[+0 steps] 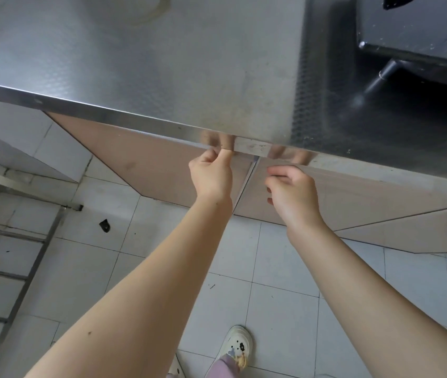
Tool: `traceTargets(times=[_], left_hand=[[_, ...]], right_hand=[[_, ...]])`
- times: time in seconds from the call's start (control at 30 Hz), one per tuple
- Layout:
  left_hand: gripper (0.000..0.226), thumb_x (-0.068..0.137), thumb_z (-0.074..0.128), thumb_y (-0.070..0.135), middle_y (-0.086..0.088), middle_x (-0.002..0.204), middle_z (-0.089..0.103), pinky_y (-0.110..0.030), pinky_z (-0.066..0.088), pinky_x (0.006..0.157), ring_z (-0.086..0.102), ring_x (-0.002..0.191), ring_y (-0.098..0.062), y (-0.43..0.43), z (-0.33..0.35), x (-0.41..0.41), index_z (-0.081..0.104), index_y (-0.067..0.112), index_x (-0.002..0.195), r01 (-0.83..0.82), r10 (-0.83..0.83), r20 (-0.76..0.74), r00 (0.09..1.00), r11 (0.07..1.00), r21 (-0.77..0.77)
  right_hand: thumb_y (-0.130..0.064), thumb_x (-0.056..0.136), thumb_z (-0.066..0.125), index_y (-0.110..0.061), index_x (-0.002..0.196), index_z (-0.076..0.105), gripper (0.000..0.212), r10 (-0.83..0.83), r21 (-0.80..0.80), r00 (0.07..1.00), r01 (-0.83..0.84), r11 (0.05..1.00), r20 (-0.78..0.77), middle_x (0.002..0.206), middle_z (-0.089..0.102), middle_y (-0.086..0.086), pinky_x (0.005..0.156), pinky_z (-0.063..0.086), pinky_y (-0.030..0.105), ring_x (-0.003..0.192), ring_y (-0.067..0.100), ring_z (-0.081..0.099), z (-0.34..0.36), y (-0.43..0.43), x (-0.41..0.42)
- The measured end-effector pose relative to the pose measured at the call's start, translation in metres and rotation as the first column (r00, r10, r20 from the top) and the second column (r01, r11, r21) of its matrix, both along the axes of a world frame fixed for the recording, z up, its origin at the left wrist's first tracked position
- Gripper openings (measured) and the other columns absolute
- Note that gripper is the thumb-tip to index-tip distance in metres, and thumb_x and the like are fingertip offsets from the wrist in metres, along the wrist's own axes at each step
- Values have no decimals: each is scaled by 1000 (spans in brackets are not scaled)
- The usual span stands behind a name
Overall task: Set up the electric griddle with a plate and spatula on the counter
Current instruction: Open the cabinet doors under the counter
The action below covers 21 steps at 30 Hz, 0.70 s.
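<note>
Both hands reach under the table edge: the left hand curls its grip on the left door top, the right hand hooks the right door, apparently to open them. Griddle, plate and spatula are out of sight, probably inside.

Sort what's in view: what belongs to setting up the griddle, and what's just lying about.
For the job: steel counter; left hand and right hand at the two cabinet doors.
Just there: gas stove; metal rack; black scrap on floor.
</note>
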<state>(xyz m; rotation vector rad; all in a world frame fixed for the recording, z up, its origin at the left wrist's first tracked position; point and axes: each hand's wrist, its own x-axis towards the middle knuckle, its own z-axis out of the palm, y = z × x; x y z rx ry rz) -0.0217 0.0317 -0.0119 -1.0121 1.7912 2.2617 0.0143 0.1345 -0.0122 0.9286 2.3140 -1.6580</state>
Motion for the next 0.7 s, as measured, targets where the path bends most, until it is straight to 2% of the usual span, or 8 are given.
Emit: traceTargets(times=[0.1, 0.2, 0.27, 0.4, 0.47, 0.5, 0.6, 0.7], left_hand=[[17, 84, 64, 19, -7, 82, 43, -28, 42, 79, 35, 63, -13, -1, 6, 9, 57, 8, 72, -19, 19, 3, 1000, 1000, 2], [23, 84, 67, 30, -12, 118, 57, -32, 44, 100, 56, 86, -12, -6, 4, 23, 67, 7, 81, 19, -20, 50, 999, 1000, 17], [26, 82, 69, 32, -9, 123, 52, -28, 44, 96, 57, 88, -7, -13, 2, 36, 68, 7, 78, 2, -2, 53, 999, 1000, 7], [31, 79, 66, 34, 8, 102, 45, -23, 32, 80, 51, 100, -10, -30, 1, 58, 61, 16, 53, -42, 47, 52, 998, 995, -95], [39, 79, 63, 34, 0, 91, 41, -26, 32, 73, 48, 87, -22, -48, 5, 59, 52, 25, 42, -38, 46, 44, 998, 985, -168], [44, 79, 63, 35, -5, 87, 39, -26, 32, 67, 45, 73, -23, -59, 7, 56, 46, 26, 39, -48, 57, 37, 998, 977, -207], [30, 77, 65, 39, -11, 98, 46, -28, 44, 64, 45, 64, -15, -98, 12, 47, 44, 25, 62, -42, 54, 32, 998, 954, -298], [28, 77, 64, 36, -15, 110, 50, -28, 43, 60, 47, 67, -15, -125, 10, 54, 41, 22, 74, -18, 42, 62, 997, 937, -348]], right_hand=[[-19, 85, 54, -26, 97, 65, 17, -53, 43, 998, 55, 998, -39, 96, 68, -3, 92, 53, 47, 99, 22, 64, 0, -4, 3], [-26, 93, 49, -27, 99, 60, 13, -50, 48, 996, 53, 997, -72, 102, 66, -1, 96, 50, 47, 105, 23, 62, 0, -13, 5], [-30, 97, 45, -25, 103, 63, 20, 0, 14, 998, 1, 1000, -68, 102, 67, -4, 97, 49, 43, 106, 21, 62, 2, -22, 6], [-37, 97, 43, -24, 95, 71, 31, 235, -83, 970, -229, 970, 61, 87, 67, -8, 82, 47, 29, 88, 12, 61, 5, -39, 11], [-37, 91, 46, -22, 80, 62, 24, 285, -66, 938, -277, 958, 197, 78, 60, 0, 74, 44, 29, 77, 22, 56, 10, -44, 13], [-35, 87, 47, -18, 80, 58, 21, 299, -61, 923, -293, 954, 241, 79, 57, 5, 79, 48, 30, 78, 24, 55, 12, -47, 13], [-28, 86, 48, -2, 104, 63, 35, 381, -82, 854, -377, 922, 356, 89, 64, 13, 97, 52, 43, 94, 30, 65, 20, -61, 18], [-27, 89, 45, -6, 101, 64, 31, 529, -101, 737, -541, 835, 422, 84, 66, 17, 85, 45, 30, 79, 28, 63, 26, -84, 35]])
